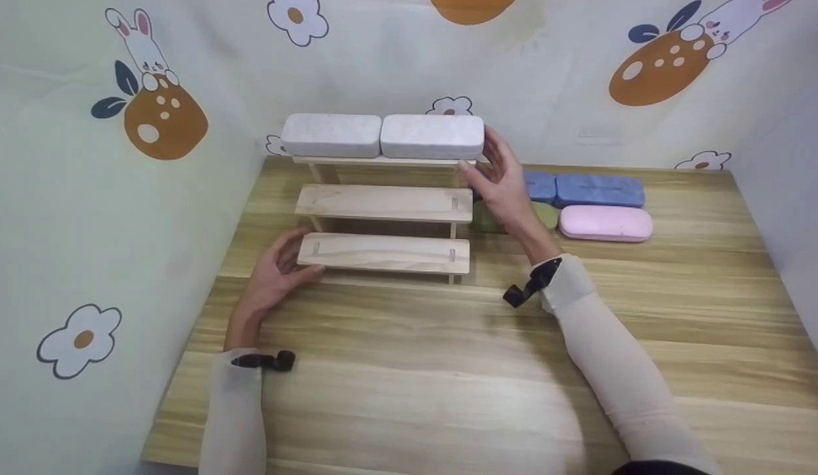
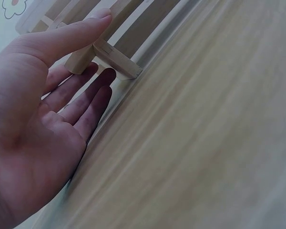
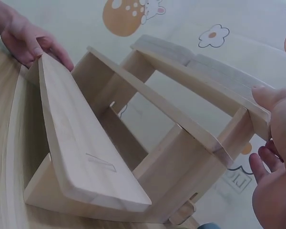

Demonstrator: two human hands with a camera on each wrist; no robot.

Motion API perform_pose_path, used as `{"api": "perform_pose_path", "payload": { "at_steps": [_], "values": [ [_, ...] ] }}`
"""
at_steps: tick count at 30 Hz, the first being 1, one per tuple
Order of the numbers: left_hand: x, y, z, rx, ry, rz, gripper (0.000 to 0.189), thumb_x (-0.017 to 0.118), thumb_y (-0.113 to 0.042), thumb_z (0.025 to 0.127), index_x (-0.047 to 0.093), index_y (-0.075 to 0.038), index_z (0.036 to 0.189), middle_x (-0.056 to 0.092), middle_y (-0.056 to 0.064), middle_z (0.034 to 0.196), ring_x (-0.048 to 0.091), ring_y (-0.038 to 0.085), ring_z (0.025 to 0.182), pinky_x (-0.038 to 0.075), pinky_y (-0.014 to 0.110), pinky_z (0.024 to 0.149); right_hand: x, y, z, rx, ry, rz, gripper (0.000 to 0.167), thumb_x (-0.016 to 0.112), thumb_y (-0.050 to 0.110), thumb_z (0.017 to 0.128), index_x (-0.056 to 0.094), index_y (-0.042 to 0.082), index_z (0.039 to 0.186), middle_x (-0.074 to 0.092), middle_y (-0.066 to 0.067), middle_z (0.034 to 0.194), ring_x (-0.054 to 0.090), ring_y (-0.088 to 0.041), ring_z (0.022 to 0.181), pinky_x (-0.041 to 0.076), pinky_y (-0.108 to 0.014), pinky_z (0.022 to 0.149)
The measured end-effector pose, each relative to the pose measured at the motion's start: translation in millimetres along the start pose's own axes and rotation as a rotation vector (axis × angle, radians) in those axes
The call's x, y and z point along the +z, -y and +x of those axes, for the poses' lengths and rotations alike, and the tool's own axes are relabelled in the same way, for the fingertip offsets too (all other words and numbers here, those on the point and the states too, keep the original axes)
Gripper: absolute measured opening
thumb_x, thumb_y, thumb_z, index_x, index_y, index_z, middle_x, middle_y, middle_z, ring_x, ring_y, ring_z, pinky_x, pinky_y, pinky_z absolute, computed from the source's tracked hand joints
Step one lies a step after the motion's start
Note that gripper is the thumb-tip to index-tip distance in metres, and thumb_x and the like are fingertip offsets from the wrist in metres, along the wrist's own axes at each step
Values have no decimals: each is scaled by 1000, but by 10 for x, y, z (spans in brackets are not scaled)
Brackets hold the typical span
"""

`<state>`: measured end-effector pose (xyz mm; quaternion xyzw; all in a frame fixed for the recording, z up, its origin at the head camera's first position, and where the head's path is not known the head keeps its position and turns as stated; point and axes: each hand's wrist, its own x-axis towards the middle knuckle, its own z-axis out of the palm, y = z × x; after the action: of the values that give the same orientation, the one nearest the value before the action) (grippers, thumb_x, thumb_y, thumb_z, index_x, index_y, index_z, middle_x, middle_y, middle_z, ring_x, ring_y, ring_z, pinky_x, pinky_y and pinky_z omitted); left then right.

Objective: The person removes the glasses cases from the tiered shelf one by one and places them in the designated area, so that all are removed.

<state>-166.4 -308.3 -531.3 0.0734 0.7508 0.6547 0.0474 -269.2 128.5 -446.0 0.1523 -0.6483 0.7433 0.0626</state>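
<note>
Left hand (image 1: pixel 277 270) is pinching the left end of the wooden rack (image 1: pixel 382 254) at its lowest step. Right hand (image 1: pixel 504 185) is around the top step's right end, can't really tell if it's gripping. Two white cases (image 1: pixel 432 137) sit side by side up top. Rack's on the wood-grain surface (image 1: pixel 396 356), with blue cases (image 1: pixel 600 191), a green case (image 1: pixel 489 218) and a pink case (image 1: pixel 605 223) off to its right.

The wooden rack (image 3: pixel 181 164) fills the middle. At three o'clock the right hand (image 3: pixel 282 138) holds its top tier's end; at ten the left hand (image 3: pixel 34 39) grips the lowest tier. Pale cases (image 3: pixel 224 72) line the top tier from twelve to two.
</note>
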Motion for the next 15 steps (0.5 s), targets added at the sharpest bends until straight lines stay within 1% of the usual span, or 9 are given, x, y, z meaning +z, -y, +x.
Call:
{"api": "perform_pose_path", "payload": {
  "at_steps": [5, 9, 12, 15],
  "values": [
    [-2, 10, 1, -12, -5, 0, 84, 89, -5, 89, 46, -10, 161, 56, 14, 161, 55, 22, 148, 48, 19, 119, 34, 23, 43, 15, -8, -13, 86, 77, 16, 101, 27, 8, 171, 35, -8, 177, 36, -21, 162, 36, -40, 133],
    [-5, 13, 1, -6, -2, -1, 83, 89, -4, 89, 47, -10, 161, 56, 14, 160, 56, 20, 147, 48, 19, 119, 64, 44, 67, 15, -16, -17, 88, 76, 14, 102, 23, 8, 172, 32, -9, 178, 33, -20, 164, 34, -41, 134],
    [-6, 12, -2, 3, 2, 0, 83, 89, -4, 90, 46, -10, 161, 57, 14, 159, 56, 19, 146, 47, 19, 119, 89, 62, 85, 3, -31, -48, 88, 75, 13, 102, 23, 7, 172, 33, -11, 178, 34, -21, 163, 34, -40, 134],
    [-7, 10, -7, 6, 2, 4, 83, 89, -5, 90, 47, -10, 161, 58, 14, 159, 57, 19, 146, 47, 19, 120, 115, 85, 97, -21, -47, -95, 86, 74, 10, 102, 23, 4, 171, 36, -14, 176, 38, -25, 161, 35, -42, 133]
  ]
}}
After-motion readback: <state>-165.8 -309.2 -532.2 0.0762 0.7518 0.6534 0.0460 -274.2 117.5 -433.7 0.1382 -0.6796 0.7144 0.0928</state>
